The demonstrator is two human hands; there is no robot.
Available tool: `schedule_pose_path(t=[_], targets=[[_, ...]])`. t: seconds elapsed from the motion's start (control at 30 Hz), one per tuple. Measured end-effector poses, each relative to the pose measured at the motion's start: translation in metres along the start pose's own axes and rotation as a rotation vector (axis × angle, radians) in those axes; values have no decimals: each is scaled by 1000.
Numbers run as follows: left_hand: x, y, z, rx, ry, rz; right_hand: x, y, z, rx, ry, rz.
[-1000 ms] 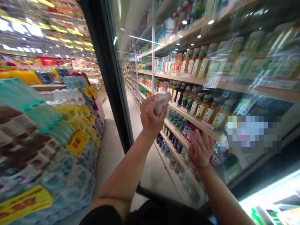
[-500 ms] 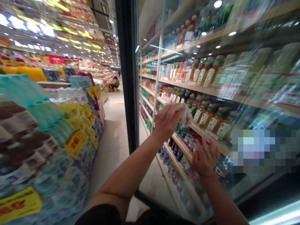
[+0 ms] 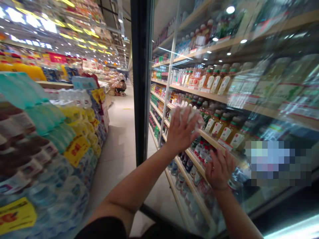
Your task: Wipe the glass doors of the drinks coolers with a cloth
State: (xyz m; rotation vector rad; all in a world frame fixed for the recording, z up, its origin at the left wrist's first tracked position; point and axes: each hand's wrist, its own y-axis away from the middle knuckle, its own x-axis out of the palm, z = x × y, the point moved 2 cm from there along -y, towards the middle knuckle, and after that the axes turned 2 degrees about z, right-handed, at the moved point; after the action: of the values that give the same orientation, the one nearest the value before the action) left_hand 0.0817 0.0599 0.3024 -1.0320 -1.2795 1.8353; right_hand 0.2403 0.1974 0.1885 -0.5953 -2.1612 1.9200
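Observation:
My left hand (image 3: pixel 181 130) reaches forward with its fingers spread over a crumpled whitish cloth (image 3: pixel 195 116). It presses the cloth to the glass door (image 3: pixel 249 43) of a drinks cooler. Part of the cloth is hidden under the fingers. Lower and to the right, my right hand (image 3: pixel 219 168) is raised at the glass, fingers apart and slightly bent, with nothing in it. Whether its fingertips touch the pane, I cannot tell. Behind both hands, bottles of yellowish drink (image 3: pixel 227 130) stand in rows on the cooler's shelves.
The door's dark frame (image 3: pixel 142 83) runs upright left of my hands. Along the left, stacked packs of bottled drinks (image 3: pixel 59 146) with yellow price signs (image 3: pixel 77 150) border a pale floor aisle (image 3: pixel 119 132). A person (image 3: pixel 121 87) crouches far down the aisle.
My left hand has turned flatter, and its fingers have spread over the cloth. My right hand has stayed almost in place. The view has shifted slightly.

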Motion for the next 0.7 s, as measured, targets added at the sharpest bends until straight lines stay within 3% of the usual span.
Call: schedule_pose_path(t=[0.07, 0.13, 0.17, 0.3, 0.33, 0.37, 0.47, 0.5, 0.53, 0.57, 0.67, 0.7], targets=[[3, 13, -12, 286, 10, 83, 0, -1, 0, -7, -3, -7], [5, 19, -9, 413, -4, 118, -1, -2, 0, -20, -3, -9], [5, 18, -2, 364, -14, 99, -1, -2, 0, -22, -1, -8], [3, 10, 28, -174, -37, -107, 0, -2, -1, -7, -2, -4], [3, 11, 28, -205, -34, -126, 0, -1, -1, -9, -1, -5], [5, 14, 24, -137, -27, -111, 0, -1, -2, -15, 0, -7], [9, 23, 7, 452, 3, 56, 0, -2, -3, -49, 2, -20], [8, 24, 7, 582, -2, 93, 0, -2, -2, -57, 1, -22], [7, 22, 10, 612, -15, 100, 0, -3, -2, -57, 0, -24], [6, 17, 17, 544, -32, 73, -1, -3, -1, -49, 0, -24], [0, 0, 35, 100, -57, -74, -2, -5, 2, -9, 5, -16], [-1, -2, 34, 24, -46, -101, -3, -5, 2, -6, 6, -16]])
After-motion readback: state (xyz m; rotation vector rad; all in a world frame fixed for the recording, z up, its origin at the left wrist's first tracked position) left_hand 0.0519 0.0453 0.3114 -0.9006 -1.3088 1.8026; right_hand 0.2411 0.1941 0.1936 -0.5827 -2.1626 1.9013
